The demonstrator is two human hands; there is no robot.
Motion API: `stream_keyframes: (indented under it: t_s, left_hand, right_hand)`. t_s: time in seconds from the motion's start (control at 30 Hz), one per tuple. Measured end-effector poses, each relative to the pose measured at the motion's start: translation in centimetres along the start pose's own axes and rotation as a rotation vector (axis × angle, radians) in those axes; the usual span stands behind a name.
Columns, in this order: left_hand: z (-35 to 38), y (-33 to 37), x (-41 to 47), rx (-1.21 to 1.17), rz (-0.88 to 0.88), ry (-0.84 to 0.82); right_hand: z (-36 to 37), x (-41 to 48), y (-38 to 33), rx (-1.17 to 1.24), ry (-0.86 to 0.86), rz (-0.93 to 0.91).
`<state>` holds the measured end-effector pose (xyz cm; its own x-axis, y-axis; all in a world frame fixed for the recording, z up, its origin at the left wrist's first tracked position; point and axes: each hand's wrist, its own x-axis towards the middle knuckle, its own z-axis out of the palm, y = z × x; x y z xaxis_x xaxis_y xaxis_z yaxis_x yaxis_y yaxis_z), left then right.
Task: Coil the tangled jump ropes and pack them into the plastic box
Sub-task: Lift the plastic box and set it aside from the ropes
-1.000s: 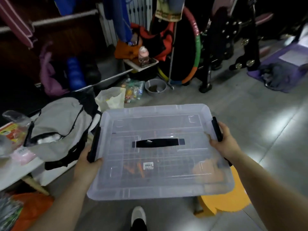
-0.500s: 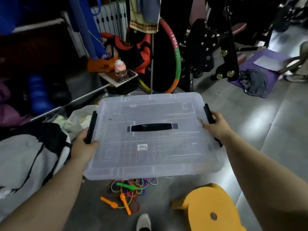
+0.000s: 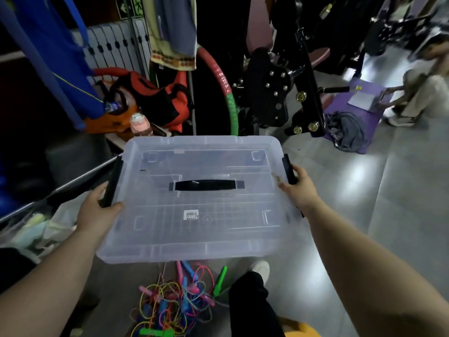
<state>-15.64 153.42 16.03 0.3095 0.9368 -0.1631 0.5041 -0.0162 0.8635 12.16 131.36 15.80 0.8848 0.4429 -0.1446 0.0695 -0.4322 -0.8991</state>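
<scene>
The left hand (image 3: 97, 210) and right hand (image 3: 298, 188) grip the lidded clear plastic box (image 3: 199, 229) by its short ends, holding it above the floor; the tangled jump ropes (image 3: 170, 305) lie on the floor beneath its near edge; fingers curl round the black side latches (image 3: 111, 181).

I see a dim room, and the left side is almost black. Bright white light lands on the floor (image 3: 401, 190) at the right and makes shiny patches there. The clear plastic box (image 3: 201, 249) looks pale and a bit foggy. A person (image 3: 422, 93) at the far right edge is blurry. Straight things bend near the edges, and the corners look stretched. The dark parts look grainy.
</scene>
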Motion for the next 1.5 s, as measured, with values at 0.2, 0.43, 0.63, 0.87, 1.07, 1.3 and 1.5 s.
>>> stream_keyframes:
  t_s: [0.2, 0.43, 0.63, 0.87, 1.07, 1.3, 1.5]
  left_hand:
    - [10.5, 4.3, 5.4, 0.015, -0.021, -0.021]
    - [24.3, 7.2, 12.6, 0.028, -0.116, 0.052]
    - [30.8, 7.9, 16.3, 0.005, -0.259, 0.128]
    - [36.4, 4.3, 21.5, -0.009, -0.41, 0.202]
    - [43.1, -1.2, 23.6, -0.019, -0.503, 0.334]
    - [52.8, -13.5, 25.5, 0.056, -0.661, 0.421]
    - [58.2, -21.9, 26.6, 0.058, -0.727, 0.473]
  right_hand:
    - [-3.5, 11.7, 3.0, -0.015, -0.016, 0.014]
    - [-6.6, 28.4, 5.6, -0.081, -0.1, 0.011]
    - [-5.7, 38.8, 7.1, -0.189, -0.257, 0.048]
    - [-0.9, 48.7, 10.1, -0.351, -0.369, 0.051]
    - [5.3, 56.1, 15.9, -0.449, -0.508, 0.062]
    - [13.2, 62.0, 28.3, -0.505, -0.564, 0.03]
    - [17.6, 63.0, 36.2, -0.527, -0.612, -0.011]
